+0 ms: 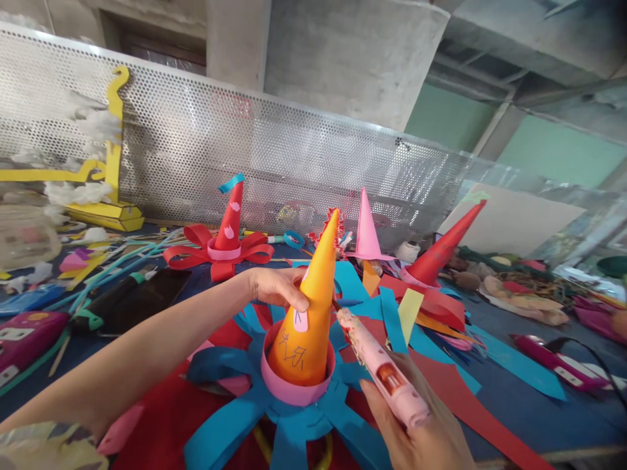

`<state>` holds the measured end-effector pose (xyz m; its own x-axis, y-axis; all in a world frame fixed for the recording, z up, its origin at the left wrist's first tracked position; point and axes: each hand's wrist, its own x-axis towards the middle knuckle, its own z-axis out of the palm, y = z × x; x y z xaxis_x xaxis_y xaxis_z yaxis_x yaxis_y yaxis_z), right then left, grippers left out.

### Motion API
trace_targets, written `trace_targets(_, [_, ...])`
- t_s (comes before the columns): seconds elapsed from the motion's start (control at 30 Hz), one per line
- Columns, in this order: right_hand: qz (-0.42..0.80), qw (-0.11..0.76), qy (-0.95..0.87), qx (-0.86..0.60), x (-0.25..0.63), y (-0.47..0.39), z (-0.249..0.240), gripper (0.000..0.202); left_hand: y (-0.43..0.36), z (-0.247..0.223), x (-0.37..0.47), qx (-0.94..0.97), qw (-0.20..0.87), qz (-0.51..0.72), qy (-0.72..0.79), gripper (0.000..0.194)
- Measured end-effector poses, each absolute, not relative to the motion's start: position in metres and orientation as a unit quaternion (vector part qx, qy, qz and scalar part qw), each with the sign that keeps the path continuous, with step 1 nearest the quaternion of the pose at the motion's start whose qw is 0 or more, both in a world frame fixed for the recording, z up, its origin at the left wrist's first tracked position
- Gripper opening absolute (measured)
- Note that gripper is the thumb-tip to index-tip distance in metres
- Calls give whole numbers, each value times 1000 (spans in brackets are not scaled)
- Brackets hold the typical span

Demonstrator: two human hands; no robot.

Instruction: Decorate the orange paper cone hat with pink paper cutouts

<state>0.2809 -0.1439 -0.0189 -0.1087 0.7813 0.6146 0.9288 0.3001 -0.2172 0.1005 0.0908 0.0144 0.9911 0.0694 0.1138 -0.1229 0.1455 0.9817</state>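
Note:
An orange paper cone [308, 313] with dark handwriting stands upright inside a pink paper ring [294, 390], which has curled blue paper strips [230, 405] fanning out around it. My left hand [281, 288] grips the cone's left side, thumb in front and fingers partly hidden behind. A small pink label [300, 320] with a pen mark sits just below the thumb. In my right hand [411, 411] is a thick pink patterned pen [385, 372], its dark tip close to the cone's right side; whether it touches is unclear.
Behind stand a red cone [229, 225] with red loops, a pink cone [367, 228] and a tilted red cone [450, 241]. Blue and red paper strips [470, 398] lie at right. Purple-pink devices [29, 339] and a yellow paper piece [105, 215] are about. A perforated metal panel [186, 156] runs behind.

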Motion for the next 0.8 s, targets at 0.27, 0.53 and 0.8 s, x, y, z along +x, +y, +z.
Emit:
trace_targets(0.27, [-160,358,-728,-562,281,-148,-26,24,92,13,102,647,759,62,-39,70])
trace_targets(0.53, [-138,343,-729,-575,279,-141,-16,23,85,20,102,650,755,67,-54,70])
trace_targets(0.8, [-211,364,-704,-572,283,-145,-10,28,89,15,102,646,759,69,-43,66])
